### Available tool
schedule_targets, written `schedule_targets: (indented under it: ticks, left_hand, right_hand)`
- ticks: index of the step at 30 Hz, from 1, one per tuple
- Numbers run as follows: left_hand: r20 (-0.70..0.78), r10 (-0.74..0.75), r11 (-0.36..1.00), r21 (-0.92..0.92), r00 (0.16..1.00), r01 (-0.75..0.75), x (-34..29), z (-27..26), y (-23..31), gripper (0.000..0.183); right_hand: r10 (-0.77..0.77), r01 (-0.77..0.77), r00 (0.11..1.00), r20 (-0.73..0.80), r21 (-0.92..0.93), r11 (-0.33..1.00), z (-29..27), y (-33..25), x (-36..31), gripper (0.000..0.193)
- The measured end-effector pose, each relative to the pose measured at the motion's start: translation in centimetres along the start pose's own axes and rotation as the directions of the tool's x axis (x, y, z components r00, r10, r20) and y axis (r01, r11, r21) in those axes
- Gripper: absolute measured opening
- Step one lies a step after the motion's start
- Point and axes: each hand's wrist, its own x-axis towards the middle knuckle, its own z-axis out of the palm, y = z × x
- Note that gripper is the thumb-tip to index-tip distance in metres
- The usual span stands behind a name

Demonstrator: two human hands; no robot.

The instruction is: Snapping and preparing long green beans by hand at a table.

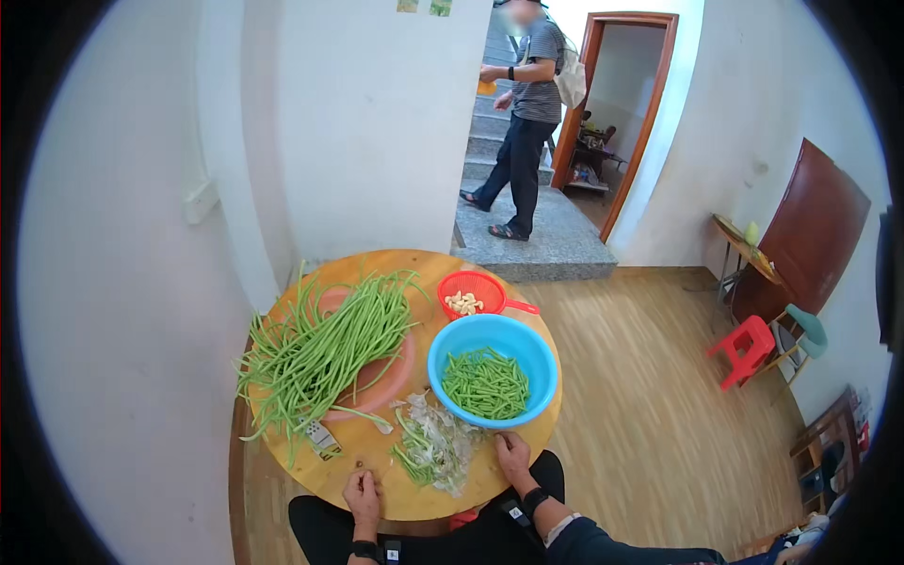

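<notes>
My left hand (362, 493) rests at the near edge of the round wooden table (377, 485), fingers curled closed; whatever they may hold is hidden. My right hand (513, 456) is also closed, just below the rim of a blue basin (540, 372) of short cut green bean pieces (485, 383). Between my hands lies a heap of papery white skins (443, 438) with green bean ends (411, 466). Long green beans (344, 334) are piled on a pinkish-orange tray (403, 372) at the left, some hanging past the table's edge.
Behind the basin, a red strainer (474, 279) holds pale garlic-like cloves (462, 302). A small grey patterned item (322, 437) lies beside the beans. A person (537, 104) stands at the stairs. A red stool (744, 350) and green-backed chair (800, 334) stand right.
</notes>
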Motion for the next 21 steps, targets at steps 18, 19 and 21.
schedule_targets:
  ticks: [18, 19, 21]
  left_hand:
    - [0.049, -0.078, 0.995, -0.061, 0.996, 0.081, -1.7, -2.1, 1.8, 0.015]
    - [0.085, -0.026, 1.0, -0.005, 0.996, 0.027, -1.0, -2.2, 0.9, 0.016]
    - [0.101, -0.045, 0.999, 0.008, 0.994, 0.045, -0.2, -0.9, 2.2, 0.017]
  right_hand:
    - [-0.076, 0.079, 0.996, 0.04, -0.093, 0.993, 0.0, -1.4, -2.4, 0.026]
    - [-0.039, 0.044, 0.998, 0.051, -0.088, 0.995, -0.1, -0.9, -1.9, 0.025]
    - [-0.124, 0.126, 0.992, 0.026, -0.084, 0.988, 0.0, 0.9, -0.8, 0.024]
